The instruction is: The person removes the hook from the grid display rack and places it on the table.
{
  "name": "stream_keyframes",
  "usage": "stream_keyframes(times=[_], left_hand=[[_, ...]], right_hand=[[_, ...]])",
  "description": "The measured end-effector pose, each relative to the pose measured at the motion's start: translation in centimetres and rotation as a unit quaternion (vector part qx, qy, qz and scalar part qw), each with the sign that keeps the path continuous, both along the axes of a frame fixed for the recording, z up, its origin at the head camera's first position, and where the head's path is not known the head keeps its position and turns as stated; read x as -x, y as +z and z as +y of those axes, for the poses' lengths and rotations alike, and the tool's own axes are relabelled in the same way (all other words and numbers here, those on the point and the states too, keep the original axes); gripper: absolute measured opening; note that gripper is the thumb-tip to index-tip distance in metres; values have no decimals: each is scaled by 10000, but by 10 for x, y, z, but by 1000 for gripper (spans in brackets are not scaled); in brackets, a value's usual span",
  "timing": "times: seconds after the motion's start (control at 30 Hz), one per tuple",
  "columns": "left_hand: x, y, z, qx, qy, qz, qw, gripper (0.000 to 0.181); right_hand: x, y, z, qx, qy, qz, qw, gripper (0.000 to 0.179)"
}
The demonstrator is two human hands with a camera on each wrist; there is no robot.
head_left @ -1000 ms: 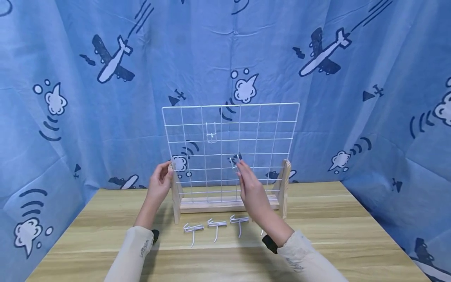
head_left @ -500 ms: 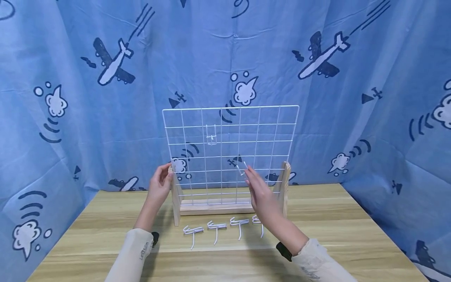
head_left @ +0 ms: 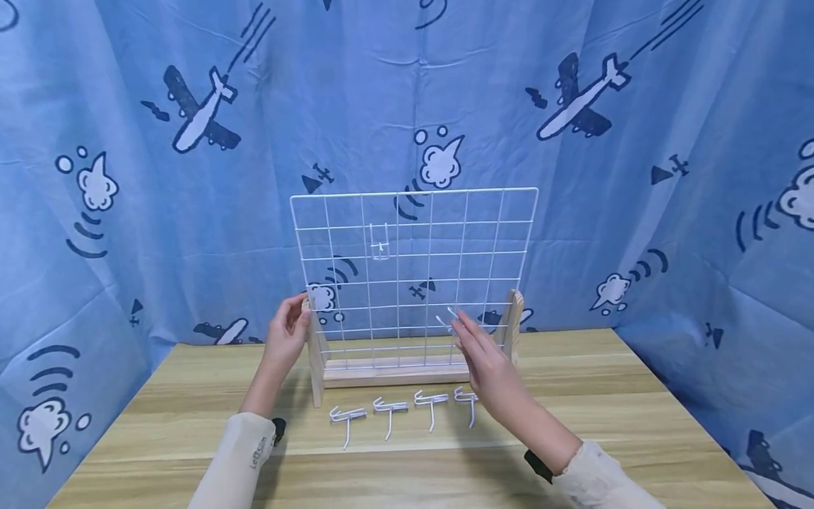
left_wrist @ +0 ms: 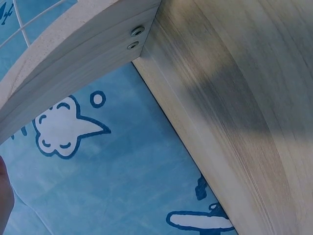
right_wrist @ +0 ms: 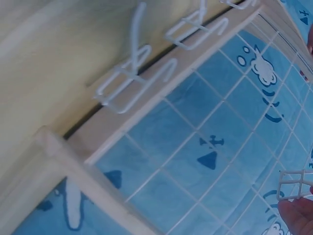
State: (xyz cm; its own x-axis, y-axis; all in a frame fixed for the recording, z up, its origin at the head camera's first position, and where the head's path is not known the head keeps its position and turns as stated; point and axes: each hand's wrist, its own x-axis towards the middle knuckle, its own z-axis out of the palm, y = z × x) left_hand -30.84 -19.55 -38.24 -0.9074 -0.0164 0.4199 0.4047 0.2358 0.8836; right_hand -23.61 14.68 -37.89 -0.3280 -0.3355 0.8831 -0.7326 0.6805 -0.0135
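Note:
A white wire grid panel [head_left: 413,268] stands upright in a wooden stand [head_left: 316,360]. My left hand [head_left: 287,329] grips the top of the stand's left upright; in the left wrist view only a sliver of that hand shows beside the upright [left_wrist: 73,63]. With my right hand [head_left: 490,357] I pinch a white wire hook [right_wrist: 292,185], held in front of the grid's lower right part. Whether this hook touches the grid I cannot tell. One similar hook [head_left: 380,249] hangs on the grid's upper left part.
Several more white hooks lie in a row on the table before the stand, among them a leftmost hook [head_left: 347,417] and a rightmost hook [head_left: 469,403] below my right hand. A blue curtain [head_left: 413,92] surrounds the wooden table [head_left: 381,474].
My right hand has moved down and to the right with the hook, away from the grid's middle. The rightmost table hook has come into sight. My left hand has stayed on the upright.

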Motion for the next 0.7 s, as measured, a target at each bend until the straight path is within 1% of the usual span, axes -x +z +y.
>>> stream_keyframes(times=[0.07,0.1,0.27,0.4,0.53,0.7], left_hand=[[0,0,0,-9,22,23,10000,37],[0,0,0,-2,29,27,10000,37],[-1,-1,0,-26,16,17,10000,37],[-2,-1,0,-47,-10,-5,10000,37],[-2,-1,0,-24,33,-14,10000,37],[0,-1,1,-12,59,82,9999,36]], right_hand=[[0,-2,3,-75,18,60,10000,42],[-1,-3,4,-112,40,75,9999,43],[-3,-9,10,-327,153,78,9993,43],[-5,-13,14,-529,177,168,9983,43],[-7,-17,17,-716,232,251,9968,44],[-9,-20,19,-929,279,274,9949,44]])
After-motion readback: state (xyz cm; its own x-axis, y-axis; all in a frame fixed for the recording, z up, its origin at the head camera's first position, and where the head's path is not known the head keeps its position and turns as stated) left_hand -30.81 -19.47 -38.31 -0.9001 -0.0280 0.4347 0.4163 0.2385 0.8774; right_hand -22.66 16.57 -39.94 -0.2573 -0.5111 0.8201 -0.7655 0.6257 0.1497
